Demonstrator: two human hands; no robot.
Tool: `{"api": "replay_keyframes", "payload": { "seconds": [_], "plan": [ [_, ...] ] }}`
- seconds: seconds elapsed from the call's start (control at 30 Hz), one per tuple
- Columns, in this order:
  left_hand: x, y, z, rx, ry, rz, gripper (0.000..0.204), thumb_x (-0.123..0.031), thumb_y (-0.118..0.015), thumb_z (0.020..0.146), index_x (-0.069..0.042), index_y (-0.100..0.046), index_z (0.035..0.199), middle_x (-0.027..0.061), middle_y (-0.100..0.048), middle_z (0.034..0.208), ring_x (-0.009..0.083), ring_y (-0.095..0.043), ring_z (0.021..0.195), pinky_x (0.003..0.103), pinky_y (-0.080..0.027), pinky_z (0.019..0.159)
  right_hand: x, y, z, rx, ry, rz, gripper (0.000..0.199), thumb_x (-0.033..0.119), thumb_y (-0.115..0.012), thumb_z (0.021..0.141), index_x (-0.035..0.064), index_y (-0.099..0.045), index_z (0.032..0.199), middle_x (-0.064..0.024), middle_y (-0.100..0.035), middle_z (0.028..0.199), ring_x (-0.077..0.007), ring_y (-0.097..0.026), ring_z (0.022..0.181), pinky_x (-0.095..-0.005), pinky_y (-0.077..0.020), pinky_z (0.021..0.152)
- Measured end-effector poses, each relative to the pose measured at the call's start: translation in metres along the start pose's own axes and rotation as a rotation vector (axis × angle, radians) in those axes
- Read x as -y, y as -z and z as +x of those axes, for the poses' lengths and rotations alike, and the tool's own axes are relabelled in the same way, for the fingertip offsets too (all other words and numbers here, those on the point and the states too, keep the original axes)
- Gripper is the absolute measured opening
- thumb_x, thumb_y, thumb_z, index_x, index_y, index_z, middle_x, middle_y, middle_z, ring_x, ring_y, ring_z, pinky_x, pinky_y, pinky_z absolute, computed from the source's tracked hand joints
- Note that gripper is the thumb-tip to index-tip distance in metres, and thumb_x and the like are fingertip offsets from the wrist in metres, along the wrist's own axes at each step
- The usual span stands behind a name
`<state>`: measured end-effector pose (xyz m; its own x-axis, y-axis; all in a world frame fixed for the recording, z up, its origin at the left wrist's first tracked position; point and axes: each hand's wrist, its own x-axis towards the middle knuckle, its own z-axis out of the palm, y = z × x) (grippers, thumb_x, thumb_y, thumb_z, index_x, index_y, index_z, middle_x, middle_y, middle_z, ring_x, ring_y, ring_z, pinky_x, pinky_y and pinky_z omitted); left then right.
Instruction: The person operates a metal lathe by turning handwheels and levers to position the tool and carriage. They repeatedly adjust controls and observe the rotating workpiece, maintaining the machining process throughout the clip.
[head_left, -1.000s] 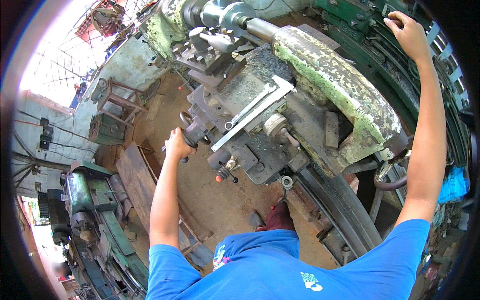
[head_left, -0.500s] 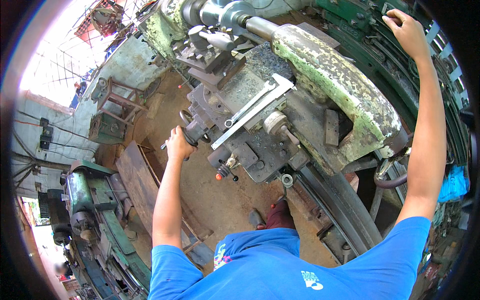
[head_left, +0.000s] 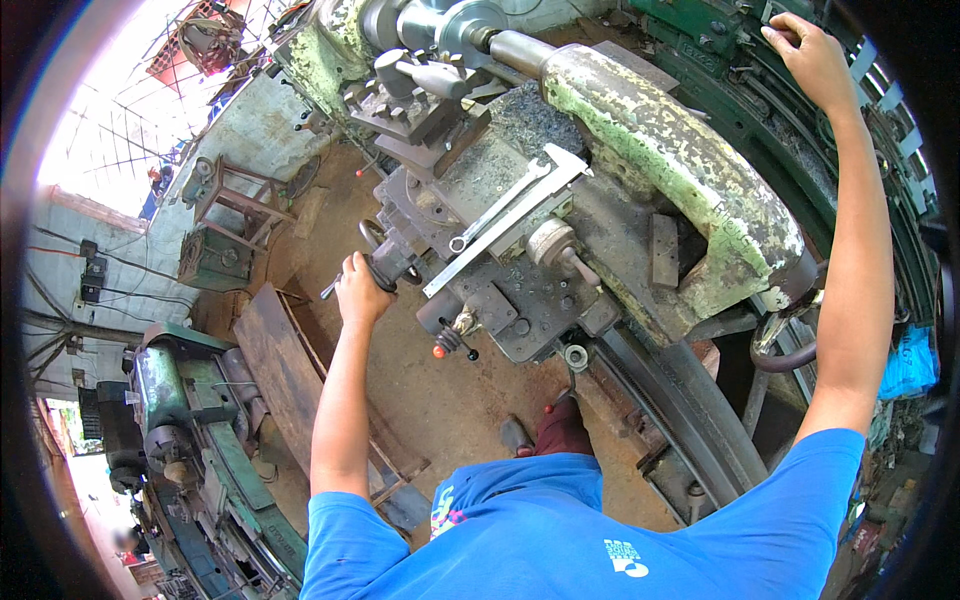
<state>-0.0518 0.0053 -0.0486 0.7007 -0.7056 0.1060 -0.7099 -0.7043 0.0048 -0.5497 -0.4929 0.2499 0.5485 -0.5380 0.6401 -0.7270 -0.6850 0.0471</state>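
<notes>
At frame centre-left, our left hand (head_left: 358, 292) closes its grip on one handwheel handle (head_left: 385, 268) of the lathe carriage (head_left: 500, 290). Our right hand (head_left: 815, 60), upper right, grasps one lever (head_left: 785, 35). Two wrenches (head_left: 505, 215) lie on the carriage.

A second green lathe (head_left: 190, 440) stands left; stool (head_left: 225, 195) beyond.

Lathe bed cover (head_left: 680, 170): flaking pale green over grey. Carriage (head_left: 520, 290): dark grey. Lever knob (head_left: 438, 352): red-orange. Shirt (head_left: 560, 530): bright blue. Second lathe (head_left: 190, 430): dark green.
</notes>
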Motion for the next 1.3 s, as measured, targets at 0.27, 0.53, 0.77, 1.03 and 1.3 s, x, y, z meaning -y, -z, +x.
{"api": "replay_keyframes", "payload": {
  "seconds": [0.27,0.53,0.77,1.03,1.3],
  "plan": [
    [-0.005,-0.002,-0.005,-0.066,0.012,-0.017,0.096,-0.023,-0.092,0.060,0.001,-0.045,0.140,0.0209,-0.054,0.141,0.0405,-0.061,0.121,0.050,-0.051,0.100,-0.002,-0.002,0.001,0.009,0.004,0.010,0.033,0.035,-0.068,0.100,0.0056,-0.072,0.113,-0.0136,-0.078,0.101,-0.0281,-0.076,0.094,-0.0368,-0.0565,0.085],
    [-0.006,-0.009,-0.010,-0.125,0.008,0.003,0.096,-0.021,-0.090,0.062,-0.001,-0.044,0.143,0.0203,-0.052,0.144,0.0387,-0.060,0.126,0.049,-0.050,0.101,0.002,-0.001,0.000,0.014,0.010,0.007,0.032,0.035,-0.068,0.100,0.0050,-0.072,0.112,-0.0140,-0.077,0.100,-0.0282,-0.076,0.094,-0.0365,-0.0564,0.084],
    [-0.009,-0.014,-0.014,-0.158,0.027,0.020,0.095,-0.018,-0.089,0.064,-0.001,-0.043,0.145,0.0194,-0.051,0.146,0.0366,-0.057,0.129,0.048,-0.049,0.102,-0.002,-0.004,0.002,0.022,0.006,0.023,0.033,0.034,-0.068,0.100,0.0043,-0.072,0.112,-0.0149,-0.077,0.102,-0.0289,-0.076,0.096,-0.0368,-0.0566,0.084],
    [-0.008,-0.026,-0.015,-0.228,0.016,0.038,0.092,-0.017,-0.087,0.067,-0.001,-0.042,0.146,0.0205,-0.049,0.149,0.0379,-0.054,0.133,0.048,-0.048,0.102,-0.005,-0.006,0.001,0.011,0.023,0.009,0.033,0.035,-0.068,0.100,0.0045,-0.072,0.113,-0.0153,-0.077,0.103,-0.0295,-0.076,0.097,-0.0376,-0.0567,0.085],
    [-0.009,-0.033,-0.017,-0.300,0.005,0.050,0.085,-0.017,-0.083,0.073,0.000,-0.043,0.146,0.0216,-0.050,0.149,0.0377,-0.053,0.135,0.048,-0.048,0.100,-0.004,-0.005,0.003,0.029,-0.004,-0.002,0.033,0.035,-0.068,0.100,0.0048,-0.072,0.114,-0.0155,-0.077,0.106,-0.0302,-0.076,0.100,-0.0378,-0.0567,0.087]
  ]
}}
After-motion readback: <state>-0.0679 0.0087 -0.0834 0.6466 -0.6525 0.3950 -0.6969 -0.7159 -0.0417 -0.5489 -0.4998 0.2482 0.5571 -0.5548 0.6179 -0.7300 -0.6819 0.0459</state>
